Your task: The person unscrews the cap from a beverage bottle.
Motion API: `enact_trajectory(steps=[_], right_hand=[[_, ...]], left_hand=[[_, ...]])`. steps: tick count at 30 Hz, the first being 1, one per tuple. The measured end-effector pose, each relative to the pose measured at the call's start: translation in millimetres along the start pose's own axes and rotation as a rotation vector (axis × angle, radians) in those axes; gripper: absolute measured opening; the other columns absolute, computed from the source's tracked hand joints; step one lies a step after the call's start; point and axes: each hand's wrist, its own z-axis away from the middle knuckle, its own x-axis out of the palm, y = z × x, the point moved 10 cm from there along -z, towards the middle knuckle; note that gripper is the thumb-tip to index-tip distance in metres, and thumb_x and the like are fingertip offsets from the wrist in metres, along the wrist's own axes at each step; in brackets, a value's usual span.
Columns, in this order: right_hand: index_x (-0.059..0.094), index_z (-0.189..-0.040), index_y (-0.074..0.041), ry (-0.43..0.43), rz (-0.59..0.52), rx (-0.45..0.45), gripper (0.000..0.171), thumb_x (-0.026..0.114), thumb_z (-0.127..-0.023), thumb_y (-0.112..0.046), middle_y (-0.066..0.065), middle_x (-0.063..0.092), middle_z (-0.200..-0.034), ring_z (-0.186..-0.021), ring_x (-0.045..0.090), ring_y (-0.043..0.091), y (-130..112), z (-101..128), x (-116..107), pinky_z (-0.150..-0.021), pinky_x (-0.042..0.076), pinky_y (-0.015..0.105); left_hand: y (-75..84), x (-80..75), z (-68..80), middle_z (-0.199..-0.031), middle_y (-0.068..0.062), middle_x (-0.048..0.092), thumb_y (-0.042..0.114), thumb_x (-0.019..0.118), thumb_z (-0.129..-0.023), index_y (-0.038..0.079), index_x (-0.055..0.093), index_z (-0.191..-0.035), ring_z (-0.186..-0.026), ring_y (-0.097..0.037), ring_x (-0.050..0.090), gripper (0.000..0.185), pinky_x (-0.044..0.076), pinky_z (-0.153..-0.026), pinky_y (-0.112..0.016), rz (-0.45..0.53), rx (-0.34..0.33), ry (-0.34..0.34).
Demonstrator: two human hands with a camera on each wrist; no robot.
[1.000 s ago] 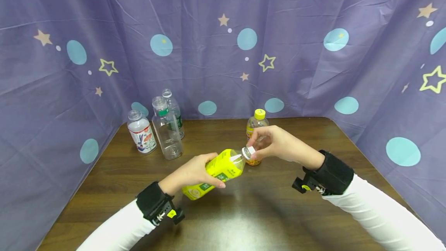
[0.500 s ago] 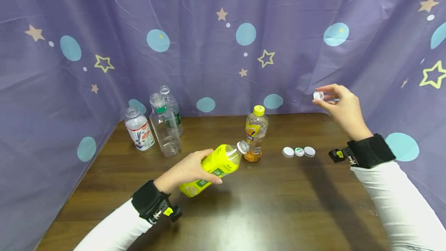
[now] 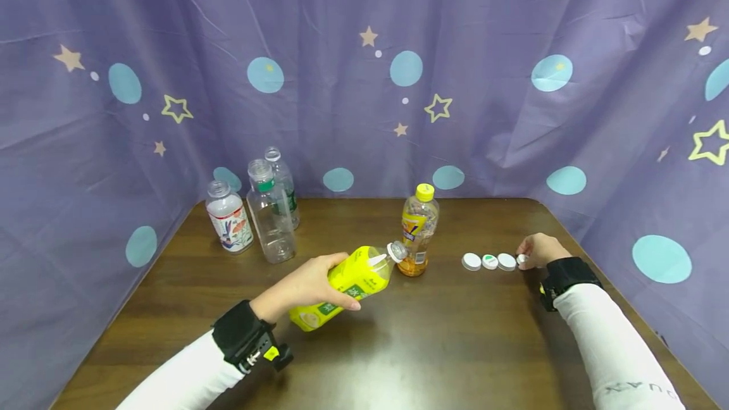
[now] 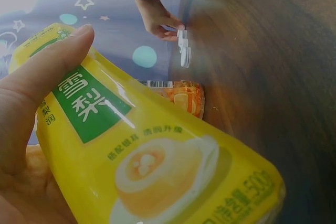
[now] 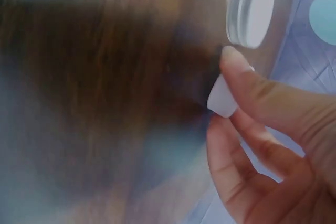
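Observation:
My left hand (image 3: 316, 282) grips a yellow-labelled drink bottle (image 3: 355, 274), tilted with its uncapped neck up to the right. In the left wrist view the thumb lies across the label of the yellow bottle (image 4: 152, 145). At the right of the table, my right hand (image 3: 540, 250) pinches a small white bottle cap (image 3: 522, 260) between thumb and fingers, at the end of a row of caps. The right wrist view shows this white cap (image 5: 222, 98) at the tabletop, close to a larger white cap (image 5: 252, 11).
Several caps, among them a green-marked one (image 3: 490, 262), line up on the wooden table (image 3: 433, 347). A yellow-capped bottle (image 3: 418, 233) stands upright behind the tilted neck. Uncapped at the left are a clear bottle (image 3: 273, 223), one behind it (image 3: 287, 185) and a white-labelled bottle (image 3: 230, 220).
My right hand has carried the white cap off the yellow-labelled bottle's neck, up and right, then down to the row of caps. The left hand has stayed nearly in place.

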Motion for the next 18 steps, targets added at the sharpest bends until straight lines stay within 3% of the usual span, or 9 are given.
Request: enact_trajectory(steps=[5,10,14,18], right_hand=[[0.063,-0.090,0.008,-0.025,-0.029,0.001,0.034,0.083,-0.064,-0.001,0.016,0.067,-0.080,-0.066,0.059,0.018,-4.7,0.1,10.0,-0.058,0.048,0.030],[0.061,-0.099,0.009,-0.026,0.030,-0.032,0.042,0.083,-0.067,-0.006,0.020,0.066,-0.087,-0.077,0.061,0.029,-21.2,0.2,-6.3,-0.068,0.048,0.039],[0.060,-0.102,0.007,0.142,0.039,-0.077,0.035,0.076,-0.077,-0.011,0.028,0.065,-0.095,-0.087,0.062,0.044,-51.6,7.1,-42.6,-0.075,0.047,0.051],[0.063,-0.102,0.000,0.325,-0.033,-0.162,0.023,0.067,-0.089,-0.018,0.025,0.069,-0.100,-0.092,0.064,0.042,-95.3,30.4,-68.6,-0.077,0.048,0.050]], left_hand=[[-0.7,3.5,1.4,-0.092,0.005,0.064,0.041,0.086,-0.067,0.019,0.055,-0.112,-0.081,-0.013,0.061,0.059,0.051,-0.073,-0.034,0.002,0.004,-0.011],[2.1,-0.9,-0.5,-0.091,0.005,0.064,0.042,0.086,-0.067,0.020,0.056,-0.113,-0.081,-0.013,0.061,0.059,0.051,-0.073,-0.033,0.002,0.017,0.003],[0.2,-4.7,-0.3,-0.093,0.004,0.064,0.041,0.086,-0.068,0.019,0.056,-0.115,-0.082,-0.014,0.061,0.060,0.051,-0.074,-0.033,0.007,-0.002,0.018],[-3.9,-3.7,1.3,-0.094,0.003,0.065,0.041,0.085,-0.069,0.018,0.056,-0.115,-0.082,-0.014,0.061,0.059,0.051,-0.073,-0.034,0.027,-0.028,0.017]])
